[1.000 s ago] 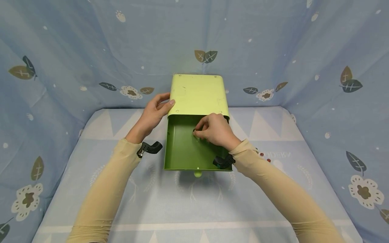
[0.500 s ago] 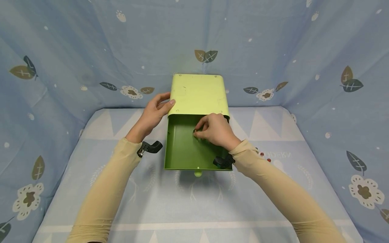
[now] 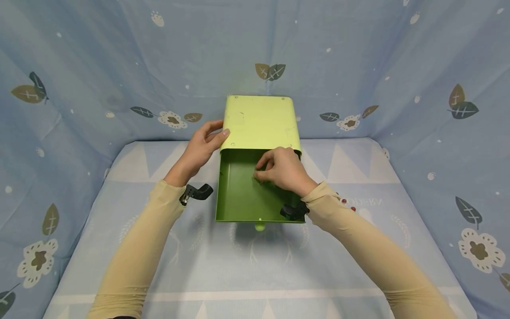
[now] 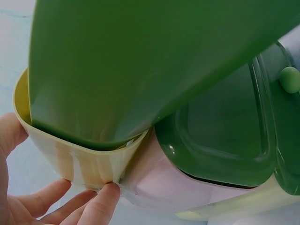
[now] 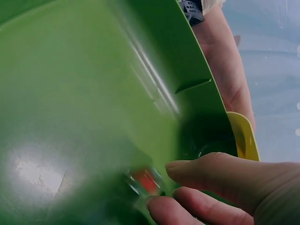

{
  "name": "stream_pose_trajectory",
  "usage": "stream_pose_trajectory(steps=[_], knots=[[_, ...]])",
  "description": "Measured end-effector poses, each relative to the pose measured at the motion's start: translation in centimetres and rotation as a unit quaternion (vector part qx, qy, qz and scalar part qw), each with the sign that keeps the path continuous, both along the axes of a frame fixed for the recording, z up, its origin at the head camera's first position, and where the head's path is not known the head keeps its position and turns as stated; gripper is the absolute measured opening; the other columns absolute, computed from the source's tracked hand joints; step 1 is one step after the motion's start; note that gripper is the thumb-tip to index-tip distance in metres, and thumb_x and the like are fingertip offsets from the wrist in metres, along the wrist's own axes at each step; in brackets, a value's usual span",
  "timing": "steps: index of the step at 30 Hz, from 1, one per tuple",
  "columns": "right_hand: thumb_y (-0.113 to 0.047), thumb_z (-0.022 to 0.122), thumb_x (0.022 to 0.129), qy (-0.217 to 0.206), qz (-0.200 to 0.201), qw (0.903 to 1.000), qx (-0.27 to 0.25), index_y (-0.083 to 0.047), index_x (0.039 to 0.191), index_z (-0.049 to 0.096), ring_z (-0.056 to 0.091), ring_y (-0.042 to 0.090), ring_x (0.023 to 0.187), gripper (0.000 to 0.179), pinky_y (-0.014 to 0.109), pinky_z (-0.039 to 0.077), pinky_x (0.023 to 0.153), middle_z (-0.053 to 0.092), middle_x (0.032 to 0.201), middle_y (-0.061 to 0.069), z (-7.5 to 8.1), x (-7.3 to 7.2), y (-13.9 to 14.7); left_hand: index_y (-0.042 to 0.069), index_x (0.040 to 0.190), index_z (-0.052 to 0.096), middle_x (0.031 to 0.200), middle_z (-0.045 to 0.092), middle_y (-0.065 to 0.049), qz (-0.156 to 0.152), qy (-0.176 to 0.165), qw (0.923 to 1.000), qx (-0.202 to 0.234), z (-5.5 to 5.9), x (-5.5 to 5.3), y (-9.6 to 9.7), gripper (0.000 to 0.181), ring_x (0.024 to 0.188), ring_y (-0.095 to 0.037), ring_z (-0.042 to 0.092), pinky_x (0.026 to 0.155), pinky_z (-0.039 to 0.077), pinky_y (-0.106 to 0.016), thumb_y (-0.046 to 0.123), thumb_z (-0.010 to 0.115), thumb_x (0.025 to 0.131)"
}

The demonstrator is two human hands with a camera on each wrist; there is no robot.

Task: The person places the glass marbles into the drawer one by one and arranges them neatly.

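A small drawer cabinet (image 3: 260,119) with a yellow-green casing stands at the back of the table. Its green top drawer (image 3: 237,195) is pulled out toward me. On the left side, my left hand (image 3: 201,146) grips the casing, thumb at the top edge and fingers along the wall (image 4: 89,166). My right hand (image 3: 284,170) reaches down into the drawer, thumb and fingertips slightly apart. Just beyond the fingertips is a small, clear, rounded piece with a red core, like a glass marble (image 5: 146,180), blurred against the drawer floor.
Two small red pieces (image 3: 344,201) lie on the table right of the drawer, near my right sleeve (image 3: 358,235). In the left wrist view, lower tiers show dark green drawer fronts (image 4: 220,126) and a round knob (image 4: 290,79). A patterned blue curtain (image 3: 179,53) encloses the table.
The small piece pinched at my right fingertips has left them; a red spot now shows just below the thumb. The left hand and the drawer stay in place.
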State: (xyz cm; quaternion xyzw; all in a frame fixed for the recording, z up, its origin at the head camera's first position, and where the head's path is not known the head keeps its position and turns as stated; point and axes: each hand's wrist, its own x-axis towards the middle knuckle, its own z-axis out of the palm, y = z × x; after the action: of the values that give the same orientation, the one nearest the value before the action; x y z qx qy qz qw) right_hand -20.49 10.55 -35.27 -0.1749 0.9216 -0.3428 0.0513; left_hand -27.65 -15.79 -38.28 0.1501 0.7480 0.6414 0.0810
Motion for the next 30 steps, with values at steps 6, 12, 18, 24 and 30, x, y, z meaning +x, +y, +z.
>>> stream_pose_trajectory(steps=[6, 12, 18, 24, 30], knots=[[-0.02, 0.088, 0.097, 0.008, -0.006, 0.9999, -0.001, -0.01, 0.1, 0.087, 0.063, 0.02, 0.054, 0.01, 0.056, 0.037, 0.126, 0.07, 0.065, 0.002, 0.3, 0.2, 0.2, 0.006, 0.168, 0.038, 0.171, 0.04, -0.011, -0.001, 0.002, 1.0, -0.001, 0.1, 0.0, 0.0, 0.067, 0.155, -0.026, 0.045, 0.125, 0.042, -0.047, 0.036, 0.064, 0.114], [-0.02, 0.088, 0.096, 0.002, -0.012, 0.9996, -0.027, -0.01, 0.101, 0.087, 0.063, 0.02, 0.056, 0.011, 0.038, 0.055, 0.06, 0.071, 0.069, 0.0, 0.9, 0.7, 0.7, 0.006, 0.168, 0.037, 0.171, 0.04, -0.011, -0.002, -0.001, 1.0, 0.001, 0.1, 0.0, 0.1, 0.066, 0.155, -0.026, 0.045, 0.125, 0.043, -0.047, 0.034, 0.063, 0.114], [-0.018, 0.087, 0.097, -0.018, -0.02, 0.9972, -0.069, -0.01, 0.102, 0.087, 0.066, 0.029, 0.058, 0.01, 0.039, 0.058, 0.057, 0.073, 0.073, 0.004, 1.9, 1.5, 1.7, 0.006, 0.168, 0.038, 0.171, 0.041, -0.011, 0.0, -0.001, 1.0, 0.007, 0.1, 0.1, 0.1, 0.067, 0.155, -0.027, 0.045, 0.125, 0.043, -0.047, 0.035, 0.063, 0.114], [-0.02, 0.085, 0.099, -0.019, -0.025, 0.9953, -0.092, -0.012, 0.106, 0.086, 0.065, 0.034, 0.06, 0.011, 0.04, 0.057, 0.057, 0.074, 0.078, 0.013, 3.0, 2.4, 3.3, 0.007, 0.167, 0.04, 0.169, 0.044, -0.011, 0.001, -0.001, 0.9999, 0.011, 0.0, 0.1, 0.1, 0.065, 0.153, -0.026, 0.048, 0.124, 0.044, -0.048, 0.035, 0.064, 0.114], [-0.023, 0.086, 0.1, -0.01, -0.037, 0.9926, -0.115, -0.015, 0.107, 0.086, 0.062, 0.031, 0.059, 0.011, 0.039, 0.054, 0.056, 0.073, 0.08, 0.017, 4.2, 3.6, 5.0, 0.009, 0.168, 0.039, 0.17, 0.042, -0.009, -0.001, -0.004, 1.0, 0.007, 0.0, 0.2, 0.1, 0.068, 0.153, -0.025, 0.047, 0.124, 0.043, -0.048, 0.04, 0.065, 0.113]])
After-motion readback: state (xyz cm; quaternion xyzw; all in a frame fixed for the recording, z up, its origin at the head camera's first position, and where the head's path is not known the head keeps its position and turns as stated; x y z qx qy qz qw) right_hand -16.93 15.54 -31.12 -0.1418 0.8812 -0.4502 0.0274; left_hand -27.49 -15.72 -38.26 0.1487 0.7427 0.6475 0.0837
